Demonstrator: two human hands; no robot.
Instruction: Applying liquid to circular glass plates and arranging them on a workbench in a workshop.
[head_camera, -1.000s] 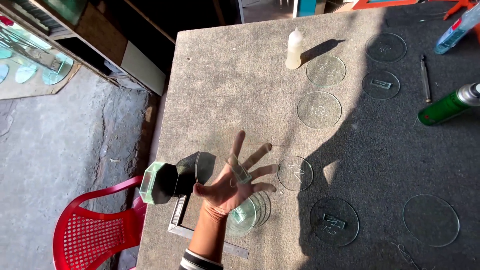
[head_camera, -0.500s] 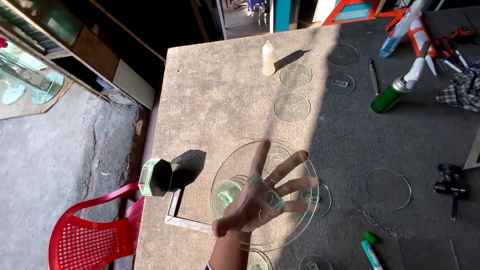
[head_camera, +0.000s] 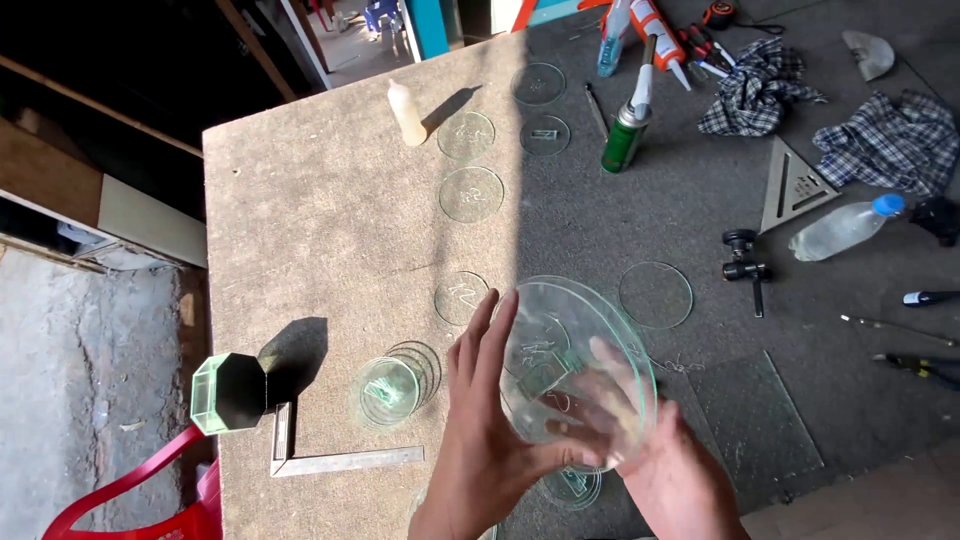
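The round disc (head_camera: 575, 365) held between left hand (head_camera: 490, 420) and right hand (head_camera: 660, 460) is clear, glossy glass with a greenish edge. At its nine o'clock lies a stack of smaller glass discs (head_camera: 392, 388), equally shiny. The table (head_camera: 310, 220) looks matt, rough and felt-like. The square ruler (head_camera: 335, 460) is dull metal.

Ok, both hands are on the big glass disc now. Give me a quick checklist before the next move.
1. Both hands on the disc: ok; left hand on its left edge, right hand behind its lower right.
2. Disc clear of the table: ok; lifted and tilted.
3. Disc intact: cannot tell; glare hides parts.
4. Bare table under the disc: not ok; small discs lie below.
5. Stack of discs clear of the left hand: ok; apart.
6. Steel square clear of the hands: ok.
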